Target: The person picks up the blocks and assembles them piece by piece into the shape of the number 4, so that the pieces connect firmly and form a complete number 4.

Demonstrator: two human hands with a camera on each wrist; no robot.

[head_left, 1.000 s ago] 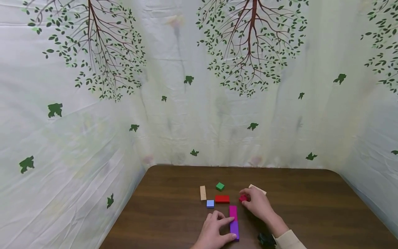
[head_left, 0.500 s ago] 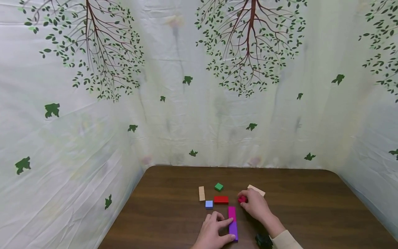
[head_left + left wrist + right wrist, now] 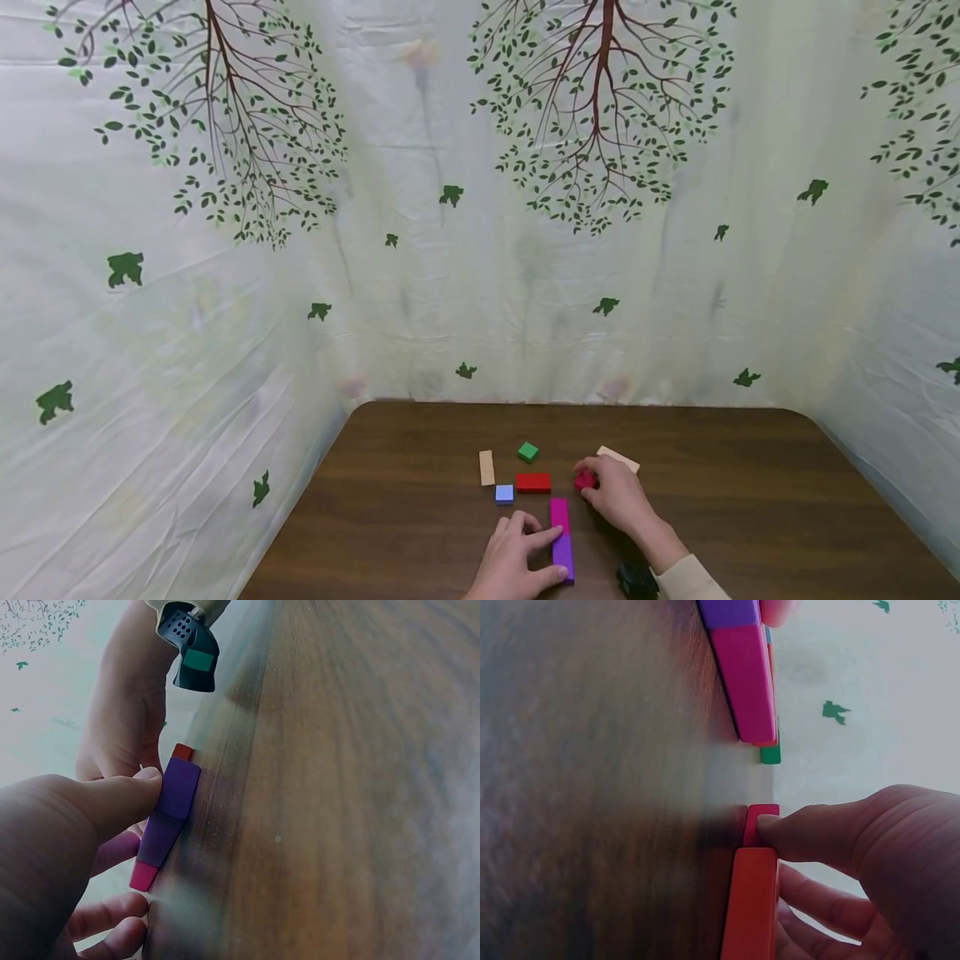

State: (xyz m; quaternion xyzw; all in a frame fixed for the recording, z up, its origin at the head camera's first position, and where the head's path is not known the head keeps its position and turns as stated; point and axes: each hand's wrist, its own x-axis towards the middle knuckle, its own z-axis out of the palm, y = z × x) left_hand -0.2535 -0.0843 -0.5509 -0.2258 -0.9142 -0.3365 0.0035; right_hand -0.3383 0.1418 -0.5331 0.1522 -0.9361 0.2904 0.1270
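My left hand (image 3: 513, 557) rests beside a purple block (image 3: 562, 560); its outstretched thumb and index finger touch the block's left edge. A magenta block (image 3: 559, 513) lies end to end with the purple one. Farther right, my right hand (image 3: 621, 498) pinches a small crimson block (image 3: 584, 480) between thumb and fingers, down on the table. The right wrist view shows the thumb on that crimson block (image 3: 754, 825), with an orange block (image 3: 750, 904) lying closer to the camera; the orange block is hidden in the head view.
On the dark wooden table (image 3: 420, 533) lie a red block (image 3: 533, 483), a light blue block (image 3: 505, 495), a green block (image 3: 528, 452) and a plain wooden block (image 3: 487, 467). Another plain block (image 3: 619, 458) sits behind my right hand. A printed curtain (image 3: 525, 275) hangs behind.
The whole head view has shifted slightly. Both hands and the blocks keep their places.
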